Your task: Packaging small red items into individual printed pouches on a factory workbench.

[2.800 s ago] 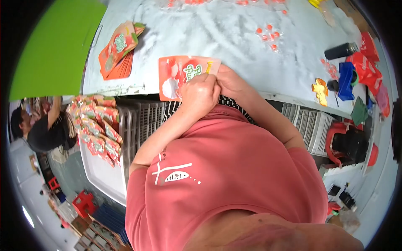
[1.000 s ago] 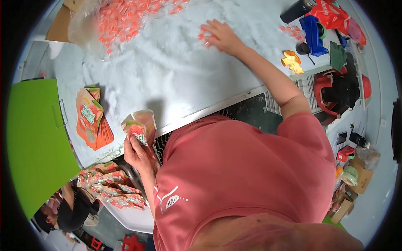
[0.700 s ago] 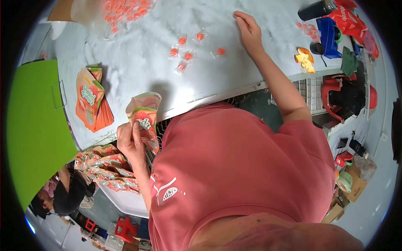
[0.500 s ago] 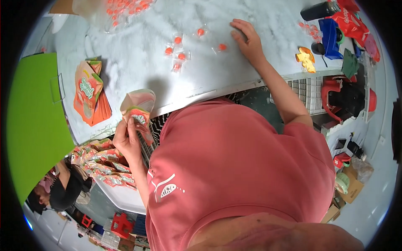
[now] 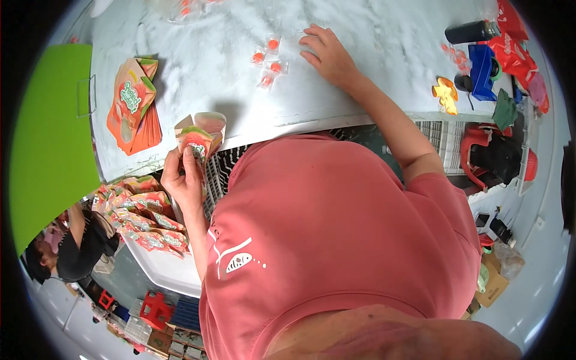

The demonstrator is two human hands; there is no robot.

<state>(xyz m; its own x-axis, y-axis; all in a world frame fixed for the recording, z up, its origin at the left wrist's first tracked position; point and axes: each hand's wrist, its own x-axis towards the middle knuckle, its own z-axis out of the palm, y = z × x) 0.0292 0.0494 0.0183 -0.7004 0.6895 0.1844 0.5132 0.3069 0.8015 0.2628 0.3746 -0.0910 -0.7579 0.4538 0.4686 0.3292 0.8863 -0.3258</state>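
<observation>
My left hand (image 5: 185, 174) pinches an open-mouthed printed paper pouch (image 5: 201, 139) with a watermelon picture, upright at the table's near edge. My right hand (image 5: 327, 55) reaches over the table, palm down, its fingers bent and apart. What lies under its palm is hidden. Left of it lie several red candies (image 5: 275, 67) in clear wrappers, grouped close together. Flat on the table, left of the held pouch, is a fanned stack of similar pouches (image 5: 129, 105).
A white tray (image 5: 159, 270) with filled-looking pouches (image 5: 144, 216) sits below the table's left edge. More wrapped candies (image 5: 186, 9) lie at the far edge. At right are a black bottle (image 5: 471, 32), a blue box (image 5: 482, 72) and a yellow item (image 5: 444, 95). Another person (image 5: 75, 252) is at lower left.
My right hand has moved left, over where two candies lay apart from the group; those two no longer show. The left hand still holds the pouch, now wider at its mouth. The view has shifted.
</observation>
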